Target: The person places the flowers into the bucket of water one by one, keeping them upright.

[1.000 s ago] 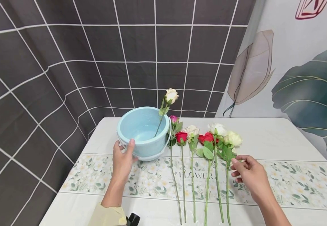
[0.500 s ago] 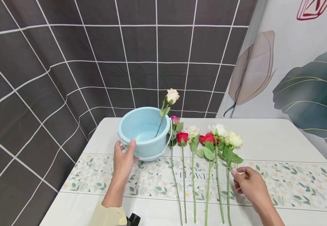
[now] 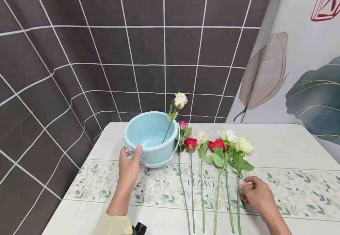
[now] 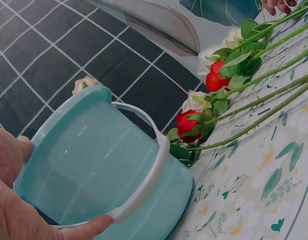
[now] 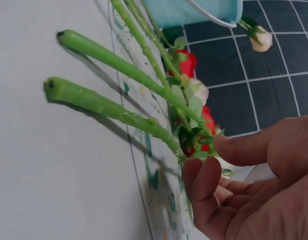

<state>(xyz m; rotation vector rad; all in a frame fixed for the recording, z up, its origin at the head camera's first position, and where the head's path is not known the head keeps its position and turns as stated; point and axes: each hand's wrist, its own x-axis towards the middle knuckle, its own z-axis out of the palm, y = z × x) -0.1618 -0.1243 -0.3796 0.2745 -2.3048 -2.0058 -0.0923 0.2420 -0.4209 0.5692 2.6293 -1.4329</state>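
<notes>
My left hand [image 3: 128, 169] grips the near left side of a light blue bucket [image 3: 155, 156], thumb against its outer wall by the rim. One cream rose [image 3: 180, 100] leans inside the bucket, its bloom above the far right edge. To the right, several long-stemmed roses lie in a row. My right hand [image 3: 258, 195] is at the stem of the rightmost, pale yellow rose [image 3: 244, 145], its thumb tip at the stem. In the right wrist view, the thumb and bent forefinger of my right hand [image 5: 259, 185] stand apart, with the stem passing close to them.
Red roses [image 3: 190, 143], white roses [image 3: 228, 135] and a magenta rose [image 3: 183, 124] lie close together, blooms toward the back. Under them is a white table [image 3: 287, 143] with a floral printed band. A dark gridded curtain [image 3: 146, 78] hangs behind.
My right hand has moved down along the rightmost rose's stem, away from its leaves and toward the front. My left hand and the bucket have stayed in place.
</notes>
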